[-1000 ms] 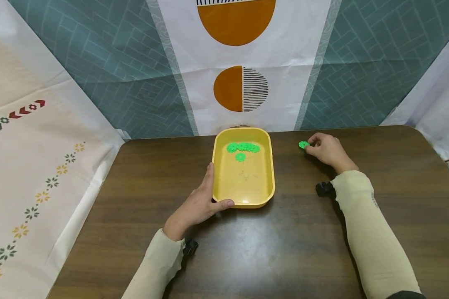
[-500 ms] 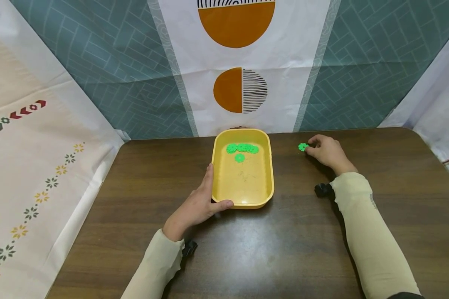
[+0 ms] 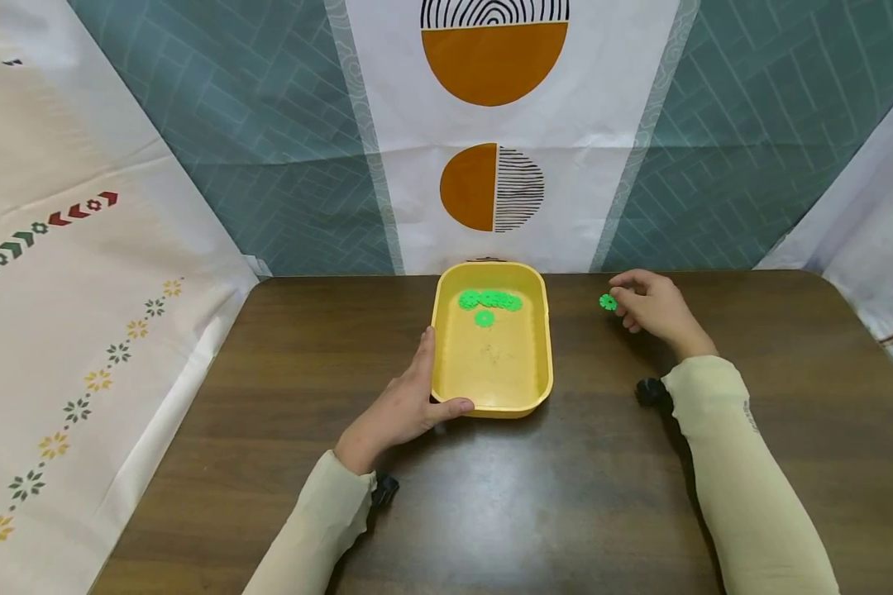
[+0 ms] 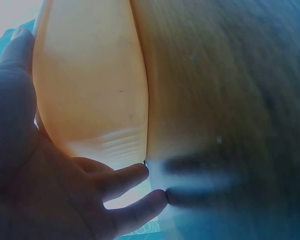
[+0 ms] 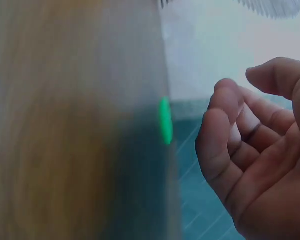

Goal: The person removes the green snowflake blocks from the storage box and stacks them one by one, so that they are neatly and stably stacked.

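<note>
A yellow tray (image 3: 492, 364) stands at the far middle of the table, holding several green flower-shaped discs (image 3: 489, 300) in a row and one separate green disc (image 3: 484, 318). Against its near left corner rests my left hand (image 3: 396, 409), fingers straight along the side wall, thumb on the near rim. In the left wrist view two fingertips (image 4: 157, 200) touch the table. A lone green flower-shaped disc (image 3: 608, 302) lies on the table right of the tray. My right hand (image 3: 656, 311) hovers beside it; the right wrist view shows loosely curled fingers (image 5: 212, 135) apart from the disc (image 5: 165, 121).
The brown wooden table (image 3: 506, 504) ends at the back against a patterned cloth (image 3: 484, 124). White cloth (image 3: 82, 330) hangs at the left side. Bare tabletop lies between the tray and the right hand.
My right hand has let go of the green disc, and its fingers now sit slightly away from it. The left hand stays on the tray. The head view has shifted a little.
</note>
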Demonstrator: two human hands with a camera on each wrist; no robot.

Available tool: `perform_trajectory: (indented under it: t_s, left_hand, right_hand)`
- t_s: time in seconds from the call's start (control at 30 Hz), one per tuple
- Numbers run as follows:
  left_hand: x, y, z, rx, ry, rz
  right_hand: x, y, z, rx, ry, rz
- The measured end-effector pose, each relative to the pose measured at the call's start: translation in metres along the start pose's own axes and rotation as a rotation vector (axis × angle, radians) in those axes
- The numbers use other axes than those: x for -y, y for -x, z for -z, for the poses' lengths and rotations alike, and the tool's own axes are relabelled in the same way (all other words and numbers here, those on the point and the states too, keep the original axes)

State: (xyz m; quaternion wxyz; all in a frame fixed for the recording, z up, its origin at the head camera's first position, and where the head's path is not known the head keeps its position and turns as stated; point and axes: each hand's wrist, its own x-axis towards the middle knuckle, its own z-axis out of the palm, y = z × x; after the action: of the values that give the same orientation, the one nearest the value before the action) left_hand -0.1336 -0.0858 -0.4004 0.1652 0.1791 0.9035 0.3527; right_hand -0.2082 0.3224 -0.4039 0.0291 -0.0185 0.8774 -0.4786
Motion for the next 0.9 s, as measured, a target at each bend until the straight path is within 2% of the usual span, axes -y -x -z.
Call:
perform_trajectory:
  t_s: [0.5, 0.7, 0.9]
  left_hand:
    - [0.001, 0.000, -0.001, -0.011, 0.009, 0.019]
    - [0.001, 0.000, -0.001, -0.015, 0.003, 0.018]
    - [0.000, 0.001, -0.001, -0.012, 0.008, 0.021]
  right_hand:
    - [0.089, -0.005, -0.021, 0.010, -0.046, 0.109]
    - [0.111, -0.015, -0.037, 0.041, -0.026, 0.148]
    - [0.133, -0.021, -0.057, 0.105, -0.026, 0.166]
